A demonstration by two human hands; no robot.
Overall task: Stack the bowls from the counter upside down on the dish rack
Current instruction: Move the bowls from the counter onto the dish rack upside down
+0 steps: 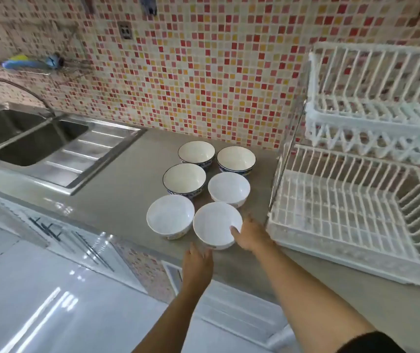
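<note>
Several bowls stand upright in two rows on the grey counter (117, 194). The nearest white bowl (214, 226) is gripped by my right hand (251, 235), thumb inside its rim and fingers on the outer wall. Under that bowl's front edge, my left hand (197, 261) touches it from below. Another plain white bowl (170, 216) sits to its left and one more (228, 189) behind it. Three blue-rimmed bowls stand farther back: (184, 180), (196, 153), (236, 160). The white two-tier wire dish rack (351, 217) stands at the right, nothing on it.
A steel double sink (25, 141) with a drainboard and a curved tap (18, 87) lies at the left. Mosaic tiles cover the wall behind. White glossy cabinet fronts (51, 289) run below the counter's edge.
</note>
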